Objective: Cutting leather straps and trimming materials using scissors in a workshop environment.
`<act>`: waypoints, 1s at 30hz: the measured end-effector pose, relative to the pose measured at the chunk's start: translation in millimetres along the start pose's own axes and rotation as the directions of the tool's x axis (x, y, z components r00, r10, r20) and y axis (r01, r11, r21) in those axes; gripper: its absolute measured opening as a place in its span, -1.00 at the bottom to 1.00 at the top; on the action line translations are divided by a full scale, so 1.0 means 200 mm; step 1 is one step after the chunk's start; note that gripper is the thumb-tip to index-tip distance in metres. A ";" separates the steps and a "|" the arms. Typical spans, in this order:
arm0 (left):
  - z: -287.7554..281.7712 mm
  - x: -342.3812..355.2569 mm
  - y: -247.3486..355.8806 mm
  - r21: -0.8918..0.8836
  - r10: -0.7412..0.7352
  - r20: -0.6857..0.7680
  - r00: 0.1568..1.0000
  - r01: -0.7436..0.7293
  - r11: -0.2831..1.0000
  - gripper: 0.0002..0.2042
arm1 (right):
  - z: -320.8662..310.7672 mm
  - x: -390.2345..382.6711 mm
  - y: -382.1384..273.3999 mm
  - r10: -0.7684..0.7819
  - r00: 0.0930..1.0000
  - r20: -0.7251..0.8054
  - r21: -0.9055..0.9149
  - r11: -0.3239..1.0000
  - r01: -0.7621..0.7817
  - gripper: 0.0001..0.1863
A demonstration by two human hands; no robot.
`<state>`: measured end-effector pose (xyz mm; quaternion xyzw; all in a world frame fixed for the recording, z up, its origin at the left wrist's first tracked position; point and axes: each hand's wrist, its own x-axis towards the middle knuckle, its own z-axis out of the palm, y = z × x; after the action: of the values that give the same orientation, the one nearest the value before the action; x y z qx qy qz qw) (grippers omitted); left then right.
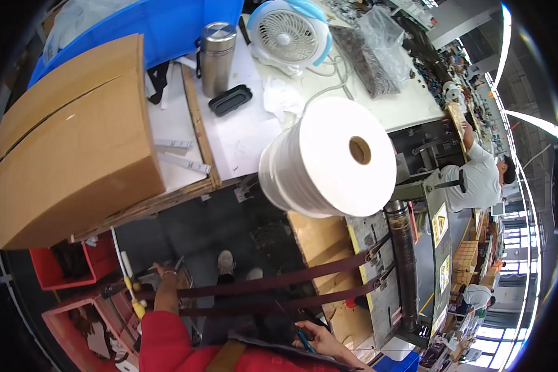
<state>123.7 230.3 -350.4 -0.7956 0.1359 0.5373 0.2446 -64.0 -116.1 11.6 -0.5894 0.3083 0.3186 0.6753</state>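
Observation:
Two long maroon straps (285,280) run side by side from the machine on the right across to my left side, over the floor and my feet. My left hand (166,273) reaches out beyond a red sleeve, at the left end of the straps and close to a metal frame. Its fingers are too small and partly hidden to read. Low in the middle, my right hand (321,340) is closed on a slim teal-handled tool (302,340). The tool's thin tip points up toward the lower strap; its exact kind is unclear.
A big white roll (353,158) stands by the table, near a steel flask (217,59), a fan (289,38) and a cardboard box (74,142). The machine's dark roller (404,266) is at right. Red crates (74,322) sit lower left. Other people work at far right.

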 end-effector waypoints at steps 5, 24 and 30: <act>0.18 0.25 -0.06 -0.004 -0.123 0.141 0.982 0.125 0.992 -0.51 | -0.05 0.02 -0.04 0.025 0.998 0.064 -0.141 0.990 -0.016 -0.50; 0.35 0.70 -0.11 -0.099 0.330 -0.115 0.937 -0.341 0.935 -0.55 | -0.12 0.08 0.14 -0.100 0.972 0.215 -0.148 0.980 0.133 -0.50; -0.45 0.27 0.10 -0.999 0.317 -0.018 0.948 -0.004 -0.045 -0.89 | -0.03 0.01 0.18 -0.224 0.947 0.228 -0.068 0.967 0.245 -0.49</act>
<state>207.0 168.0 -377.5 -0.6422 -0.2238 0.5797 -0.4489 -91.5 -117.7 -12.6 -0.6149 0.1440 0.3132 0.7092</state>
